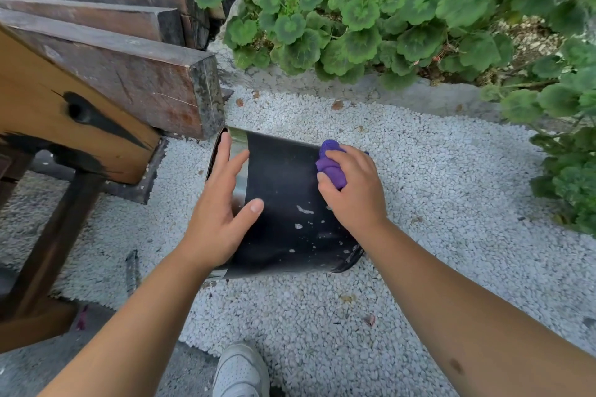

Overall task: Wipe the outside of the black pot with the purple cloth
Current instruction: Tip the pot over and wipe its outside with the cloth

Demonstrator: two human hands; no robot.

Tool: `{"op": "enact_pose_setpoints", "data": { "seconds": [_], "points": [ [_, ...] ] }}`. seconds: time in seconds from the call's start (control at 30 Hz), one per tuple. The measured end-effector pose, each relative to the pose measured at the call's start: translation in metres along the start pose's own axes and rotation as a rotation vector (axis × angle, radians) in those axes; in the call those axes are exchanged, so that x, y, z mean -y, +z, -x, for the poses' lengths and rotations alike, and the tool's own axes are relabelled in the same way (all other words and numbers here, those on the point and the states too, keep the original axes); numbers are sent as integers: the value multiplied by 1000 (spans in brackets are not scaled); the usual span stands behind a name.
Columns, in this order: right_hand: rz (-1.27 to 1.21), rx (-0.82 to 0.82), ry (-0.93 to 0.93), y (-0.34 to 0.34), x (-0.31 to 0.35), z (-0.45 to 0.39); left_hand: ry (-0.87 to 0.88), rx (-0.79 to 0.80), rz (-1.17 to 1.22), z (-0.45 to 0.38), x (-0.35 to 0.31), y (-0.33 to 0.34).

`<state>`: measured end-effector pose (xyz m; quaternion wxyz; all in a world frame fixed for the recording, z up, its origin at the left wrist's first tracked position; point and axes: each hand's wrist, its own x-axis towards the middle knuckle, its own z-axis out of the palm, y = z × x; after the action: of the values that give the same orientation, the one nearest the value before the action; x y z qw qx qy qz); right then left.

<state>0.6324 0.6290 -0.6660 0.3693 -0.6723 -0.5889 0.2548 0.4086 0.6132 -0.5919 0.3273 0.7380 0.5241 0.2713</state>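
The left hand (222, 213) lay flat, fingers spread, on the rim end of the black pot (287, 203), which lay tipped on its side on white gravel (451, 203). The right hand (351, 193) pressed the bunched purple cloth (330, 164), gripped in curled fingers, against the pot's far wall.

Left hand (222, 213) flat, fingers spread; right hand (351, 190) grip closed.

Bare, sleeveless forearms (154, 316); one white perforated sneaker (240, 371)

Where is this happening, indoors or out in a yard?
Outdoors, most likely a garden or yard: white gravel covers the ground, leafy green plants grow along a bed, and weathered wooden beams lie stacked beside the pot.
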Motion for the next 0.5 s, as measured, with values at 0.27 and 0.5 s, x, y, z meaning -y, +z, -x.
{"op": "enact_pose_setpoints", "data": {
  "seconds": [0.27, 0.5],
  "points": [
    [-70, -81, -282, 20, 68, 16, 38, 4, 69, -16, -10, 20],
    [-8, -161, -348, 29, 54, 19, -1, 3, 85, -20, -8, 20]
  ]
}}
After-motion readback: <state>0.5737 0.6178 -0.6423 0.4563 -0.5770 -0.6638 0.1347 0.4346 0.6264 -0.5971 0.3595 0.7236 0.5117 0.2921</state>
